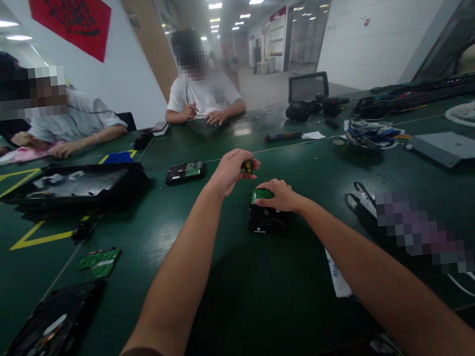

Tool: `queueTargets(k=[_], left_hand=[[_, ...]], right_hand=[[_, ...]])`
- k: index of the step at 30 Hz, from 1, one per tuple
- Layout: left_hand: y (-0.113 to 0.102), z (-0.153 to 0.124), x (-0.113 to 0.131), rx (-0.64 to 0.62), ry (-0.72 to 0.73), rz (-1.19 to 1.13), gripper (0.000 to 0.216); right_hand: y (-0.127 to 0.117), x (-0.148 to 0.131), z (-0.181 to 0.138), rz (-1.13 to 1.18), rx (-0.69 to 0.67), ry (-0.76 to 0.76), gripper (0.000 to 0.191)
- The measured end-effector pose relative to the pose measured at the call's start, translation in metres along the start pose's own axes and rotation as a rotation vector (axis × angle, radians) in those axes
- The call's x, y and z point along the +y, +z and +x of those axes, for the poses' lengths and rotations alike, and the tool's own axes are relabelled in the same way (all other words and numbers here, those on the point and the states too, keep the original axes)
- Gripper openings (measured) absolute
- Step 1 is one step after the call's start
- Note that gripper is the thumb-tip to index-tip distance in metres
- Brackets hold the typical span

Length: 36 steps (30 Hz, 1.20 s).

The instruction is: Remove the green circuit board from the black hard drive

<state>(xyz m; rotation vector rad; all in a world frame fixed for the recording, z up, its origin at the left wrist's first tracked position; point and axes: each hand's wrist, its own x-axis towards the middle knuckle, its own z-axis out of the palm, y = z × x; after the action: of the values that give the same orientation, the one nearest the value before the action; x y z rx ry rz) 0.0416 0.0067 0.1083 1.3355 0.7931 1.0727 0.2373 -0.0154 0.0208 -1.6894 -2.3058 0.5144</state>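
Note:
A black hard drive [266, 220] lies on the dark green table [249, 290] in front of me. On its far end sits a green circuit board [262, 194]. My right hand [279, 195] rests on that end of the drive, fingers curled on the board. My left hand [232, 171] hovers just above and behind the drive, closed round a small tool with a yellow and black handle [247, 166].
Another drive with a green board [185, 172] lies further back left. A black tray [72, 187], loose green boards [101, 262] and an opened drive [42, 343] are on the left. Cables [368, 133], a grey box [450, 148] and a screwdriver [282, 136] sit right. Two people sit across the table.

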Motion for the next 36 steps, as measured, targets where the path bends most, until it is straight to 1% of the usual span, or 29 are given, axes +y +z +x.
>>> queueTargets(k=[4,6,12,14,19,23,26,28,32,36], left_hand=[[-0.0028,0.0016,-0.0005,0.023,0.072,0.118,0.017],[-0.0031,0.0014,0.0004,0.034,0.076,0.138,0.018],[0.0006,-0.0011,0.0015,0.017,-0.033,0.000,0.015],[0.0009,-0.0010,0.0007,0.019,-0.019,-0.004,0.013],[-0.0019,0.0009,-0.0002,0.043,0.061,0.107,0.016],[-0.0014,0.0011,-0.0005,0.035,-0.004,0.030,0.018],[0.0007,0.0008,-0.0009,0.053,-0.027,-0.033,0.017],[0.0012,0.0008,-0.0007,0.058,-0.014,-0.024,0.014],[-0.0004,0.0013,0.0003,0.067,0.035,0.080,0.016],[-0.0007,0.0012,0.0001,0.051,-0.001,0.057,0.018]], right_hand=[[-0.0012,-0.0009,-0.0012,0.000,-0.001,-0.001,0.064],[-0.0016,-0.0013,-0.0017,0.001,-0.005,-0.006,0.064],[-0.0017,-0.0021,-0.0019,-0.016,0.001,0.005,0.064],[-0.0016,-0.0022,-0.0018,-0.018,-0.004,0.003,0.065],[-0.0006,-0.0022,-0.0009,-0.025,0.002,0.007,0.064],[-0.0002,-0.0024,-0.0011,-0.023,0.005,0.004,0.064],[-0.0003,-0.0023,-0.0014,-0.016,0.006,-0.001,0.063],[-0.0002,-0.0020,-0.0013,-0.015,0.007,-0.001,0.063],[-0.0002,-0.0011,-0.0008,-0.016,0.013,-0.006,0.064],[-0.0014,-0.0020,-0.0013,-0.010,0.007,-0.006,0.064]])
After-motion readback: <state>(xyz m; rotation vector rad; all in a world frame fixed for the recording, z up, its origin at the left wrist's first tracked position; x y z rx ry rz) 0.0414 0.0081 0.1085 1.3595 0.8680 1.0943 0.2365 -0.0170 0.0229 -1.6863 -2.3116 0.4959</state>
